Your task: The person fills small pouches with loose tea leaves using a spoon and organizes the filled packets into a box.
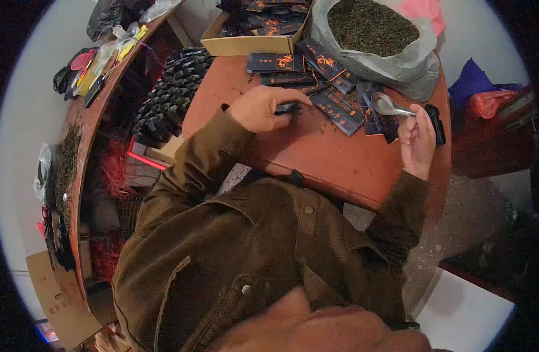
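Note:
My left hand (260, 110) is closed around a small black packet (288, 108), seen nearly end-on above the red-brown table. Between the fingers and thumb of my right hand (417, 141) is the handle of a metal spoon (388, 105), its bowl pointing left over the packets. Flat black packets with orange print (338, 110) lie overlapping between my two hands. A black object (436, 124) is just beyond my right hand at the table's right edge; its kind I cannot make out. Behind the spoon stands a clear plastic bag (419, 61) filled with dark green dried leaves (372, 26).
At the back, a cardboard box (249, 46) holds more black packets. Left of the red-brown table (316, 158), dark packets (172, 88) fill another box. A curved wooden shelf (84, 138) carries tools and loose leaves. A white surface (463, 308) is at lower right.

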